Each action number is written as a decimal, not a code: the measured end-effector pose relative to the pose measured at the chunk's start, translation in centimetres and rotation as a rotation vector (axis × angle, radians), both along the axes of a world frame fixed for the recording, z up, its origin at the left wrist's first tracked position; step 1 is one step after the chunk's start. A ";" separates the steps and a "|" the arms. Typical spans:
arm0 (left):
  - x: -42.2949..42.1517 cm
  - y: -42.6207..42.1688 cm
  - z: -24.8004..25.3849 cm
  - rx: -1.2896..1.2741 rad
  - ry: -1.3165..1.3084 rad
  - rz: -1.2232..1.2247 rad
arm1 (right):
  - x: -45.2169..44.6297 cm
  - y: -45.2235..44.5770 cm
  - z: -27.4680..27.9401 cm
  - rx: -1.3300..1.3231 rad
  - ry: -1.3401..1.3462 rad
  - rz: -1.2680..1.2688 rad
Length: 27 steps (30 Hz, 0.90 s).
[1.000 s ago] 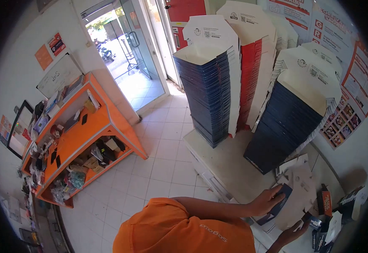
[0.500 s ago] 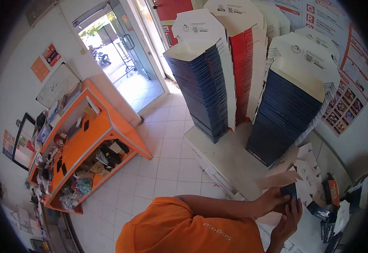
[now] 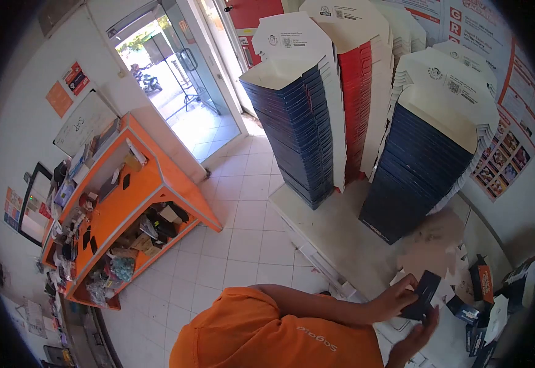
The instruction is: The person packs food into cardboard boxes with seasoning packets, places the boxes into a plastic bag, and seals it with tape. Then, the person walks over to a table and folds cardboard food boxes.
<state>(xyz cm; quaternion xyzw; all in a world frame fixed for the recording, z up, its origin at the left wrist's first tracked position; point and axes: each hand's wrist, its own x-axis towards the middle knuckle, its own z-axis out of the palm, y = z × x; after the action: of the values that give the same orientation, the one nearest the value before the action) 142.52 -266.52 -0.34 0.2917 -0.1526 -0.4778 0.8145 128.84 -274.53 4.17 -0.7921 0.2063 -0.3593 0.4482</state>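
A dark navy folding carton is between my hands at the lower right, its pale inner flap smeared by motion above it. My left hand has its fingers curled and closed on the near side of the carton. My right hand is below, with its fingertips at the carton's lower edge and its thumb side partly hidden. Just beyond my hands stand tall nested stacks of unfolded cartons: one navy, one red and another navy.
The stacks rest on a pale table. Several folded cartons lie at the right, by a wall with posters. An orange counter with cluttered shelves stands at the left, across the tiled floor. A glass door shows behind.
The carton has turned so that its navy panel faces up, and its pale flap has swung upward. My right hand has shifted lower along the carton.
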 end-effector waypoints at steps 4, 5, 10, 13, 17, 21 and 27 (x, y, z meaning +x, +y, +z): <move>3.8 5.7 6.6 0.276 -0.986 -0.332 | -1.4 -1.9 1.6 0.077 0.121 0.016; 3.0 5.9 5.2 0.164 -0.912 -0.236 | -2.0 -2.2 2.2 0.076 0.224 0.138; 2.5 8.0 8.1 0.325 -0.886 -0.154 | -3.1 -2.4 1.7 0.151 0.269 0.356; 1.8 7.7 6.9 0.185 -0.820 -0.015 | -0.8 -1.4 4.8 -0.210 0.239 0.391; 2.0 8.6 8.6 0.125 -0.941 -0.094 | 1.6 0.6 7.1 0.495 0.450 0.221; 2.3 8.1 7.8 0.185 -0.923 -0.067 | 1.2 0.0 6.1 0.502 0.467 0.427; 3.8 8.8 9.6 0.301 -0.987 -0.176 | 2.0 0.5 7.7 -0.158 0.370 0.489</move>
<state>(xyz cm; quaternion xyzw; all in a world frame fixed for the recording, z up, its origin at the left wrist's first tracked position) 146.33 -257.69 9.24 0.5821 -0.4720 -0.3666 0.5513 130.82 -274.06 11.84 -0.9025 0.0595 -0.1055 0.4134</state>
